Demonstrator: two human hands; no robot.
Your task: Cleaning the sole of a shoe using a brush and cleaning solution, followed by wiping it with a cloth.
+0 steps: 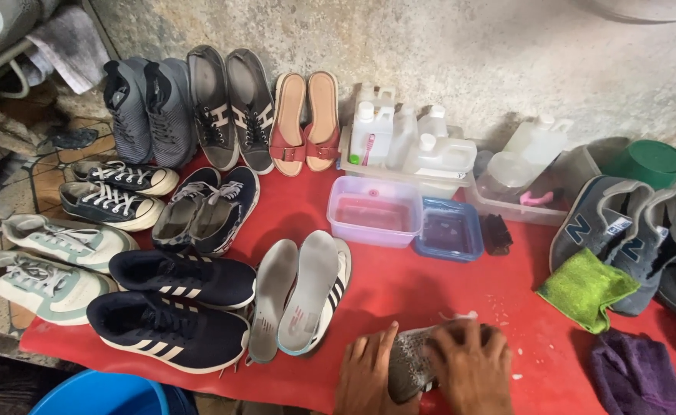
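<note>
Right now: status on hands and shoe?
Left hand and right hand both on grey shoe, red mat. Insoles lie left, apart. Grip unclear.

Both hands pressed on a grey shoe point(413, 361) at the red mat's point(399, 292) near edge, left hand point(366, 376) beside right hand point(472, 367); grey insoles point(295, 296) just left; green cloth point(586, 287) off right; tubs point(374, 210) behind.

I see one grey knit shoe point(413, 361) low in view, at the near edge of the red bench point(430, 288). Its speckled fabric is lighter at the rounded end on my left. It lies flat, mostly covered, only its middle showing between my hands.
</note>
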